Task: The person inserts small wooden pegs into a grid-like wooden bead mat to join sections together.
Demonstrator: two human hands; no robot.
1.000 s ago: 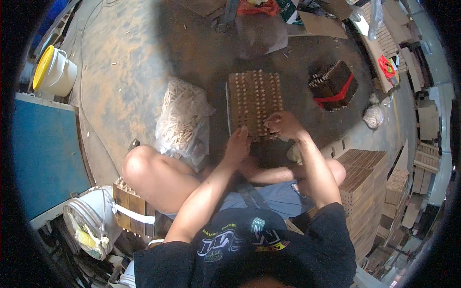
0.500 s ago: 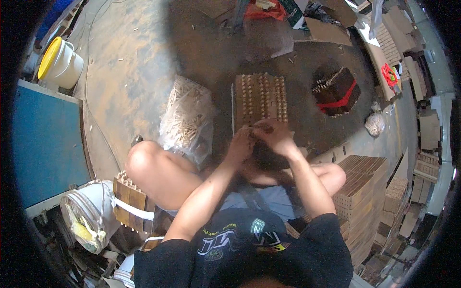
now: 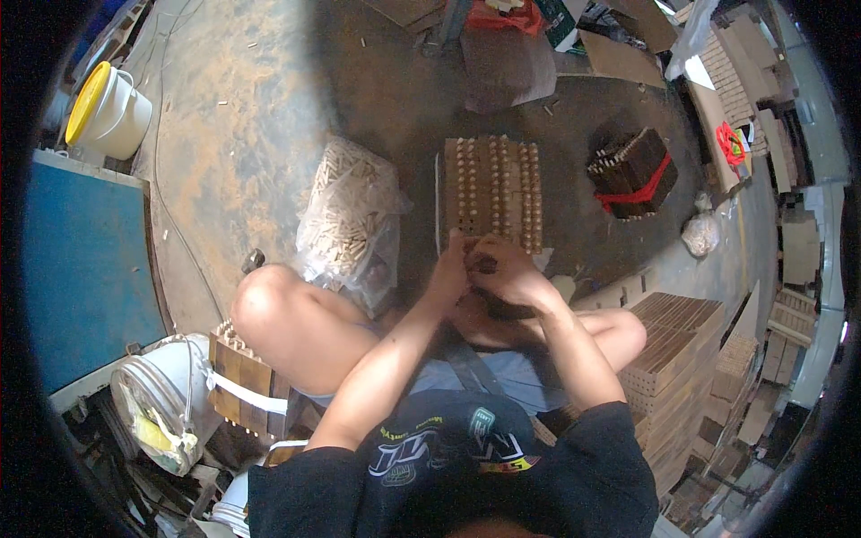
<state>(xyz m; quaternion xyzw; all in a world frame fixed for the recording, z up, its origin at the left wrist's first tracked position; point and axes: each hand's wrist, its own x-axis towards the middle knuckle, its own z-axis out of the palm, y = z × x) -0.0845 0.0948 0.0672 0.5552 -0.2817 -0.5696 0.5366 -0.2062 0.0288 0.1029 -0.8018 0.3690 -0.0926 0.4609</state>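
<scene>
Between my knees stands a stack of brown wooden boards (image 3: 484, 193), with rows of pale wooden dowels (image 3: 500, 175) sticking up from its top. My left hand (image 3: 453, 272) is at the near left corner of this stack, its fingers closed and pointing away from me. Close beside it, my right hand (image 3: 513, 269) is curled over the near edge, thumb and fingers bent toward the left fingertips. Anything in either hand is too small or hidden to make out. Left of the stack lies a clear plastic bag full of loose dowels (image 3: 345, 206).
A dowelled bundle with a red strap (image 3: 632, 179) sits at right; another with a white strap (image 3: 251, 390) is by my left knee. Stacked boards (image 3: 673, 359) rise at my right. Buckets (image 3: 117, 117) and a blue panel (image 3: 94, 269) line the left.
My left fingertips have come up to the stack's near left corner. My right hand has shifted slightly toward me and stays beside the left. The view has moved a little.
</scene>
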